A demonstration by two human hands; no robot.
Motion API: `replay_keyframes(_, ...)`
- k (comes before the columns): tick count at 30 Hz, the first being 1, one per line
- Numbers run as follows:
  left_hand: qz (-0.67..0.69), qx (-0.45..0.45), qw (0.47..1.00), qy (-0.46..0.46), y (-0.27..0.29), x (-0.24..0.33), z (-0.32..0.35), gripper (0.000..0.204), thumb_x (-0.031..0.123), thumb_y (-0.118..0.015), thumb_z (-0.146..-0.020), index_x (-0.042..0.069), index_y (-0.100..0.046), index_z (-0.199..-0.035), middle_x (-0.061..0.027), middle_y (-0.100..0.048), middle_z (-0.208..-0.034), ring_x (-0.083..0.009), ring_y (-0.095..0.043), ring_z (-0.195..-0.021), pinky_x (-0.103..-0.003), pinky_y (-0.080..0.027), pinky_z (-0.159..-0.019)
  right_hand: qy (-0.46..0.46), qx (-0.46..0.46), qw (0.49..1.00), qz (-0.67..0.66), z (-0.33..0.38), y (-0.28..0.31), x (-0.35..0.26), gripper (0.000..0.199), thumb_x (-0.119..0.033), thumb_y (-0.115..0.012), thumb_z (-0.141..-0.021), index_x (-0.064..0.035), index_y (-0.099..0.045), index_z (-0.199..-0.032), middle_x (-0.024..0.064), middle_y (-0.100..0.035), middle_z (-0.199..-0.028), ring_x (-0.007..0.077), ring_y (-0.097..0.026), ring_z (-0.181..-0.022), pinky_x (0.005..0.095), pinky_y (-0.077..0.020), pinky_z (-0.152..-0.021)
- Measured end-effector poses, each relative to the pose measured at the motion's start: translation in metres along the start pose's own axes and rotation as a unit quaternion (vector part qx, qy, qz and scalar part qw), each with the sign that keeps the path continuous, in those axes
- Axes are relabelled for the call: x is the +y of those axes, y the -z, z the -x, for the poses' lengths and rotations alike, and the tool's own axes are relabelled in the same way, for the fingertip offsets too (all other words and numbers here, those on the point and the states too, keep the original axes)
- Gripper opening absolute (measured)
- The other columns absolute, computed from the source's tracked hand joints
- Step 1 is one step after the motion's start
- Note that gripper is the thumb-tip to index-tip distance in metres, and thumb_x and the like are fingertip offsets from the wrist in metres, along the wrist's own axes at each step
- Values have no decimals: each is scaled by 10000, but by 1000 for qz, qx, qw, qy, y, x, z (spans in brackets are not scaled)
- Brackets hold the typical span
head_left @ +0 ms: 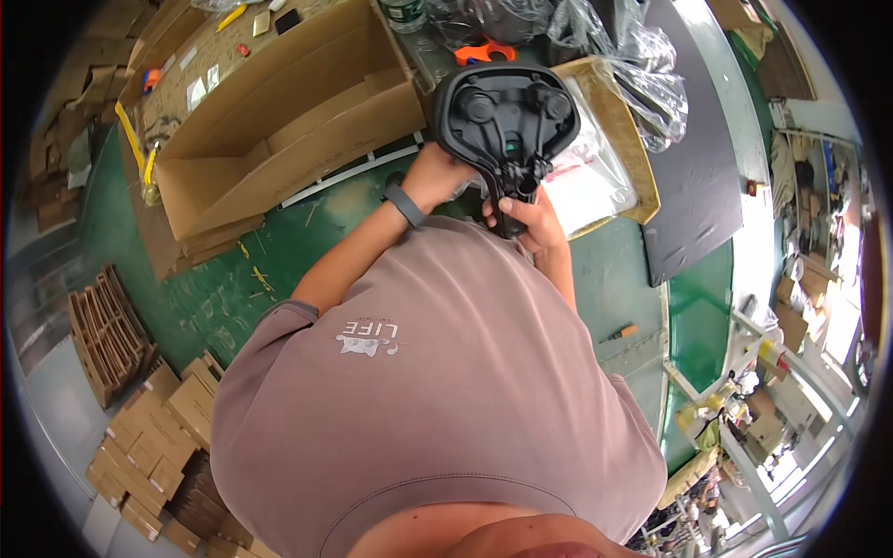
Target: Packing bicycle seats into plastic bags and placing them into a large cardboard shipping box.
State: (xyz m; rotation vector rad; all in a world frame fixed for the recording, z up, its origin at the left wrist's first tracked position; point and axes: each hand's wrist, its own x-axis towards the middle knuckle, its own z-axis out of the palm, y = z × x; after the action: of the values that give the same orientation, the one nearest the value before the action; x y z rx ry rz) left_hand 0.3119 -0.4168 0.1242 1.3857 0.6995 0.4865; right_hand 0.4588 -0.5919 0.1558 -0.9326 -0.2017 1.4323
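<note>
1. The right hand has its fingers curled tight around the narrow lower end of a black moulded plastic bicycle saddle, which is turned underside up so its ribs and round bosses show
2. The left hand grips the saddle's left lower edge; its fingers are wrapped on the plastic, though the fingertips are hidden behind the saddle
3. A dark grey band sits around the left wrist
4. The saddle is held up in front of the person's chest, wide end away from the body, above the green work surface and just in front of a small open cardboard box lined with clear plastic
5. Both forearms rise from the mauve short-sleeved shirt that fills the lower middle of the view
6. To the left of the hands lies a large, shallow open cardboard box, resting on the green surface
7. Beyond the saddle, at the top, an orange plastic part lies among crumpled clear plastic bags
8. To the right a dark grey mat runs along the surface
9. At lower left, well apart from the hands, stacks of small brown cardboard cartons stand beside a wooden pallet on the floor
</note>
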Motion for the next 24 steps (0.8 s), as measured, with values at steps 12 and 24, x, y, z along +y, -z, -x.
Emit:
replay_keyframes(12,121,121,982,81,280,17,-57,20,81,-777,-981,68,-762,-983,-4,-733,-884,-113,-672,-772,-308,-559,-733,0,-175,983,47,-138,-134,-26,655,-296,-891,-766,34,-644,-1275,141,-634,-793,267,-616,-675,387,-508,-596)
replay_keyframes(24,-32,90,987,-129,293,121,-104,76,94,-710,-993,38,-761,-1002,18,-666,-894,-147,-656,-854,-359,-534,-758,133,208,609,754,-191,-188,9,1083,-32,-853,-806,-143,-335,-1751,181,-713,-1346,401,-719,-1210,457,-564,-1037)
